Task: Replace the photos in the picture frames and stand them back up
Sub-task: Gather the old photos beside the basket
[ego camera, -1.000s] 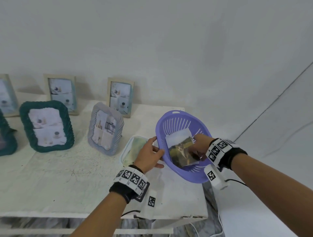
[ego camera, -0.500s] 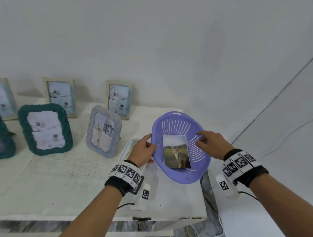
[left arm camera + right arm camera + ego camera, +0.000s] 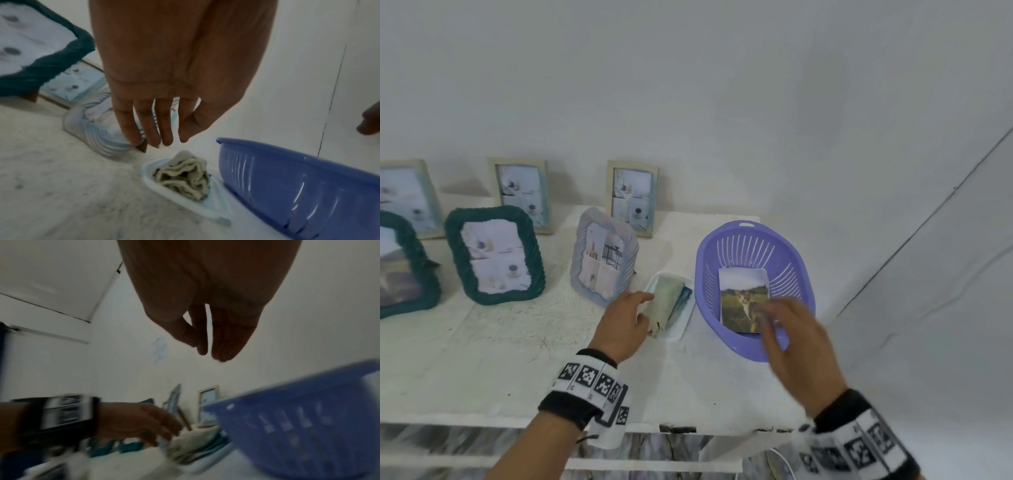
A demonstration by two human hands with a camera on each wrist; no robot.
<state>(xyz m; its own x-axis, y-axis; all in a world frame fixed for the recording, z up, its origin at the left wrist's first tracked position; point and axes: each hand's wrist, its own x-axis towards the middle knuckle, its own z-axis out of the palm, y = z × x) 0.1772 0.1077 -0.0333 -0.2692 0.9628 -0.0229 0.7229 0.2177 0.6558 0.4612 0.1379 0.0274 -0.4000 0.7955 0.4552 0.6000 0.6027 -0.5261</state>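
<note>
Fingers (image 3: 765, 310) of the right hand (image 3: 796, 337) hang loose and empty just above the photo (image 3: 739, 291), which lies lengthwise in the basket (image 3: 796, 260), while the relaxed, empty left hand (image 3: 623, 322) hovers farther off.

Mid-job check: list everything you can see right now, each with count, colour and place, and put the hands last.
Table: one, white, rough top, against the wall.
Wooden frames: three, pale beige, standing in the back row by the wall.
Woven frames: two, dark green, front left; one is cut off by the picture's edge.
Ribbed frame: one, pale lilac-grey, standing mid-table.
Tray: one, white, between ribbed frame and basket.
Cloth: one, pale green, folded in the tray.
Basket: one, purple, slotted, at the table's right end.
Photo: one, cat on grass, lying in the basket.
Left hand: over the tray's near end, empty.
Right hand: blurred, over the basket's near rim, empty.
</note>
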